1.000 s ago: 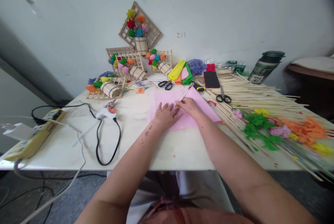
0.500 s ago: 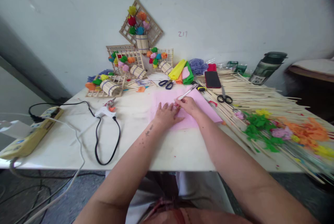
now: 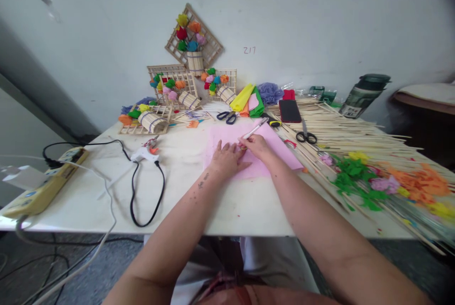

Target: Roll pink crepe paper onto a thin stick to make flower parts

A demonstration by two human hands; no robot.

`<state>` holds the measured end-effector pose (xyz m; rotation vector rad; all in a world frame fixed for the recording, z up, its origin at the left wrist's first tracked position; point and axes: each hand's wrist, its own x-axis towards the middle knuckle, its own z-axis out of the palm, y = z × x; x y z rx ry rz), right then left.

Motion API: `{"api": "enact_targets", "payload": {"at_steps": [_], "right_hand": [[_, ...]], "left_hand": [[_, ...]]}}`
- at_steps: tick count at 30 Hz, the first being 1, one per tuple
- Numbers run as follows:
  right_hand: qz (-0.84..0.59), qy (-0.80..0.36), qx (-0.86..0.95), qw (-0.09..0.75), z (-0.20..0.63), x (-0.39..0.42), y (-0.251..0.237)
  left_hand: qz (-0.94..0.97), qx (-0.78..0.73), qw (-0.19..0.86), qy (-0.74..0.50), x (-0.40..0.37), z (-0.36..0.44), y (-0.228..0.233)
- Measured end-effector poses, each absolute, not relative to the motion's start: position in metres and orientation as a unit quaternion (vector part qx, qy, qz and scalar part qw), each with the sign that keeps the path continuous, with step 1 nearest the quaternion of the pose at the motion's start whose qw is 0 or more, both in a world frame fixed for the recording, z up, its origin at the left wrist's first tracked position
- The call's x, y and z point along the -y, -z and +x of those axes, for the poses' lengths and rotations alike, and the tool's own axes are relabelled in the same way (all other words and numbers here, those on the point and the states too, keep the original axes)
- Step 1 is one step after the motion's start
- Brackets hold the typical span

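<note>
A pink paper sheet [image 3: 277, 148] lies flat on the white table [image 3: 199, 200]. My left hand [image 3: 226, 159] presses on the sheet's near left part with fingers spread. Just to its right, my right hand [image 3: 258, 146] grips a white pen [image 3: 254, 130] whose tip touches the pink sheet beside my left fingertips. The pen's upper end points away to the right.
A glue gun [image 3: 145, 152] with a black cord and a yellow power strip [image 3: 42, 186] lie left. Scissors [image 3: 226, 115], folded coloured paper [image 3: 249, 98], a phone [image 3: 289, 110] and stick-frame flower crafts [image 3: 170, 94] stand behind. Wooden skewers [image 3: 348, 132], small scissors [image 3: 305, 135] and paper flowers [image 3: 384, 179] cover the right.
The hands stay in nearly the same place on the pink sheet, with the pen tip shifting slightly. The view has moved a little.
</note>
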<state>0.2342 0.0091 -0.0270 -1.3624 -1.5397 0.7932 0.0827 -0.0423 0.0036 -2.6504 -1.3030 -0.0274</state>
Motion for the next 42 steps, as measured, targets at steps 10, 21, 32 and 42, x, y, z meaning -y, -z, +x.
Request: {"api": "enact_targets", "payload": {"at_steps": [10, 21, 32, 42], "right_hand": [[-0.548, -0.299, 0.606, 0.492, 0.235, -0.001, 0.012], [-0.556, -0.252, 0.637, 0.47, 0.247, -0.007, 0.017], [-0.547, -0.259, 0.659, 0.447, 0.244, -0.008, 0.024], [-0.557, -0.244, 0.64, 0.469, 0.247, -0.003, 0.008]], "left_hand": [[-0.892, 0.445, 0.082, -0.003, 0.041, 0.083, -0.003], [-0.892, 0.447, 0.056, -0.018, 0.039, 0.082, -0.003], [-0.888, 0.456, 0.048, -0.034, 0.042, 0.085, -0.008], [-0.888, 0.458, 0.031, -0.031, 0.042, 0.084, -0.008]]}}
